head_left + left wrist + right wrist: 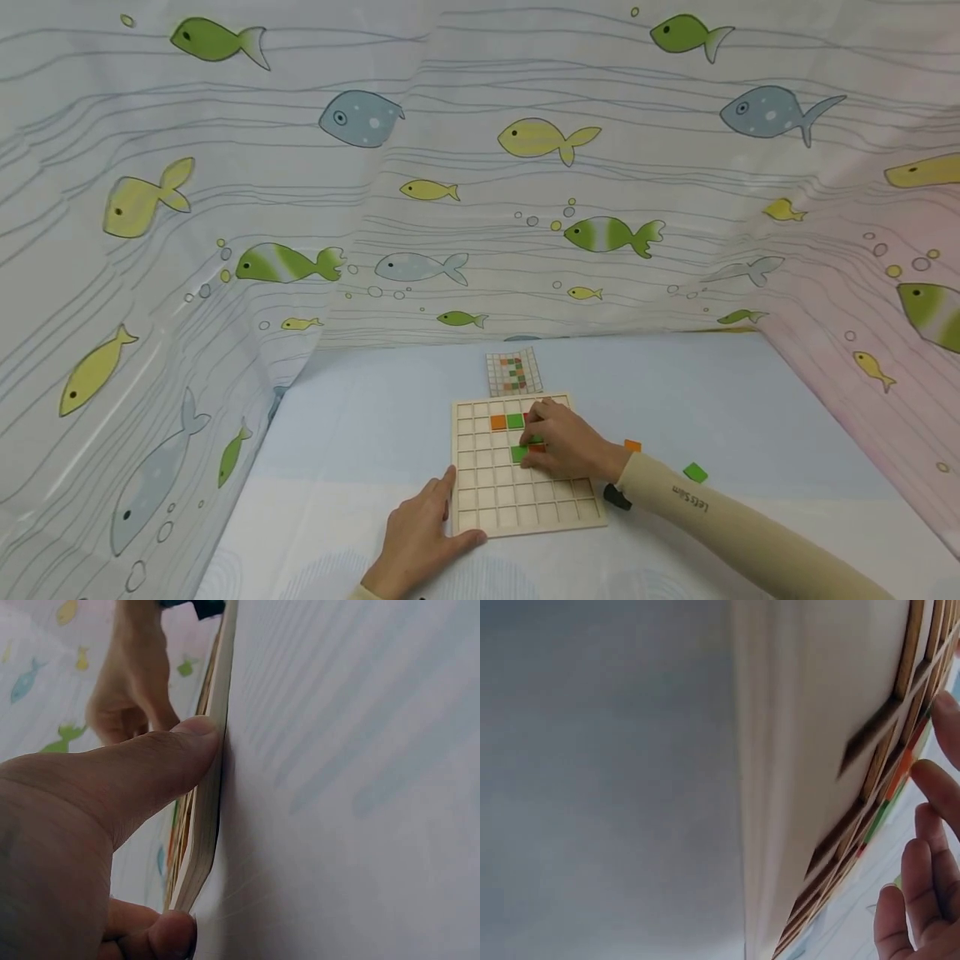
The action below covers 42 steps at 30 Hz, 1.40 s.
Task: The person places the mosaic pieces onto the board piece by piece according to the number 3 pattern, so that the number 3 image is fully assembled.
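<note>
A wooden grid board (487, 479) lies on the table with coloured square tiles in some cells. An orange tile (498, 422) and a green tile (514, 421) sit in its upper part, another green tile (518, 455) lower down. My left hand (422, 529) braces the board's near left corner, index finger along the left edge, thumb (180, 750) against the near edge. My right hand (562, 442) reaches over the board, thumb and index fingertips close together at the tiles; I cannot tell whether they pinch one. It partly hides several tiles.
Behind the board lies a printed pattern card (513, 372) showing a grid with coloured squares. To the right are a loose orange tile (632, 446) and a loose green tile (695, 472). A dark object (617, 497) shows beneath the right wrist. Fish-printed sheets (420, 217) enclose the table.
</note>
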Each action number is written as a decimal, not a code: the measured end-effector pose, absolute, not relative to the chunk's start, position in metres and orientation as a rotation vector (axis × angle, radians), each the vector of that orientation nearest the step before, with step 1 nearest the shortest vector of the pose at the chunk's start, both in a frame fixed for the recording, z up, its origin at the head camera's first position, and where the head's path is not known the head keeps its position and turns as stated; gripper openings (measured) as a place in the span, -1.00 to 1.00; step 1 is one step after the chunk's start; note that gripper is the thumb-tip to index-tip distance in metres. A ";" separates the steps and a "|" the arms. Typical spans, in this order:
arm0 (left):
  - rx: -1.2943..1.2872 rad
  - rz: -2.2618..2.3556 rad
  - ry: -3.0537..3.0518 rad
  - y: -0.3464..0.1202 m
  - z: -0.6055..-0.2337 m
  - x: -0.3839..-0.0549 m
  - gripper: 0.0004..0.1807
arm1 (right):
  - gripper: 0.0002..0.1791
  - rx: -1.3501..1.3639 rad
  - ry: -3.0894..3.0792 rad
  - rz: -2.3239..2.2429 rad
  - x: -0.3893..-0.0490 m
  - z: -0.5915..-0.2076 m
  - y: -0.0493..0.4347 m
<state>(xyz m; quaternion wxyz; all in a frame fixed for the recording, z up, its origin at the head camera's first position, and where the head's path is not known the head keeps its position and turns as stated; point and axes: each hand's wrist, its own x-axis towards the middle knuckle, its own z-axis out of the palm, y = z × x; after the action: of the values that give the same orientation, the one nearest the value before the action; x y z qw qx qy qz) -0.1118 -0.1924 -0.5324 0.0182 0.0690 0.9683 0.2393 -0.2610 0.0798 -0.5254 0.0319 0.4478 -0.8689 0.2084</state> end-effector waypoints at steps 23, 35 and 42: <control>0.191 0.781 2.997 -0.188 -0.535 -0.113 0.22 | -0.72 1.038 -2.819 0.554 -0.278 -0.493 0.197; 0.192 0.749 3.007 -0.191 -0.533 -0.111 0.21 | -0.61 0.870 -3.048 0.529 -0.259 -0.495 0.262; 0.182 0.746 3.004 -0.190 -0.533 -0.111 0.21 | -0.47 0.877 -3.074 0.557 -0.239 -0.507 0.288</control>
<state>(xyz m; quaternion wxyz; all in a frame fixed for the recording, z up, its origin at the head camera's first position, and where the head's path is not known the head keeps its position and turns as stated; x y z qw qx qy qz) -0.1114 -0.1902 -0.5331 0.0206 0.0587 0.9686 0.2406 -0.2394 0.2875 -0.5072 -0.0517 0.2698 -0.9461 0.1715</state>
